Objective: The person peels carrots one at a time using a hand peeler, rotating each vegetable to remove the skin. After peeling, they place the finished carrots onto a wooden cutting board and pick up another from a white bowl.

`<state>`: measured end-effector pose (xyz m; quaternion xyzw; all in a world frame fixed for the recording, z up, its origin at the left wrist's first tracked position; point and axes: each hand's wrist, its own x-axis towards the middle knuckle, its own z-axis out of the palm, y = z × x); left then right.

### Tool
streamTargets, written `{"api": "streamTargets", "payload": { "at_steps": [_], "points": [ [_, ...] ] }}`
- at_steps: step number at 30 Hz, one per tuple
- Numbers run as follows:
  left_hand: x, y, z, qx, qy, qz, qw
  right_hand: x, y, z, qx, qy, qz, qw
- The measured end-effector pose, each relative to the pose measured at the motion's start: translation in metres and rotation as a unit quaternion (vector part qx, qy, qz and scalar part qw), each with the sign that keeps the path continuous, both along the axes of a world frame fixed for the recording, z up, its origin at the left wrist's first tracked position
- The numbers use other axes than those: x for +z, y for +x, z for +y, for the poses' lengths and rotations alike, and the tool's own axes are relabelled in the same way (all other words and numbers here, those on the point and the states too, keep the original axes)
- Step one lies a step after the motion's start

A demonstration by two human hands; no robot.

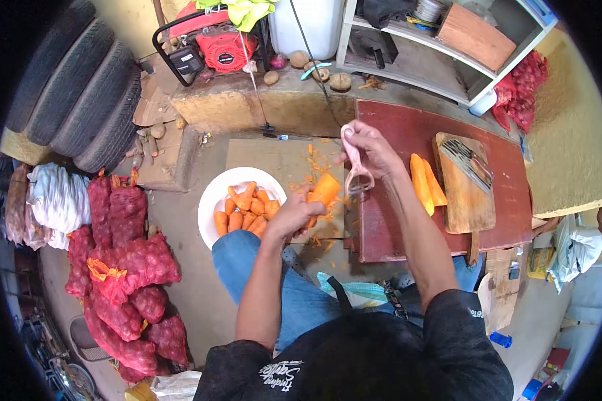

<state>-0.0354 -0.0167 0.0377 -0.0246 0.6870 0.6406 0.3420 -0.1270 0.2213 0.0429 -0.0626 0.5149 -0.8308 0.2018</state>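
Note:
My left hand (290, 216) is closed around a thick orange carrot (326, 190), which points up and to the right. In my right hand (376, 151) is a pink-handled peeler (355, 160), its blade end hanging down, apart from the carrot. Orange peelings (316, 164) lie scattered on the cardboard below the carrot. Left of my left hand, a white basin (211, 200) holds several unpeeled-looking carrots (245, 200). To the right of the peeler, peeled carrots (421, 182) rest on a red table (401, 120).
A wooden cutting board (468, 207) with knives (467, 162) on it lies on the table. Red mesh sacks (130, 267) are piled at left, below stacked tires (90, 87). A red generator (226, 52) and a shelf unit (421, 57) stand at the back.

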Motion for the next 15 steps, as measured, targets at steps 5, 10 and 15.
{"api": "streamTargets", "payload": {
  "at_steps": [5,10,15],
  "points": [
    [0.008,-0.006,-0.017,-0.019,0.098,-0.054,0.994,-0.035,0.037,-0.013,0.108,-0.067,-0.118,0.985],
    [0.012,-0.019,-0.031,0.081,0.16,-0.015,0.984,-0.03,0.071,-0.018,0.085,-0.136,-0.133,0.978],
    [-0.01,-0.03,-0.03,0.26,0.253,-0.025,0.932,-0.046,0.094,-0.039,-0.041,-0.204,-0.107,0.972]
  ]
}}
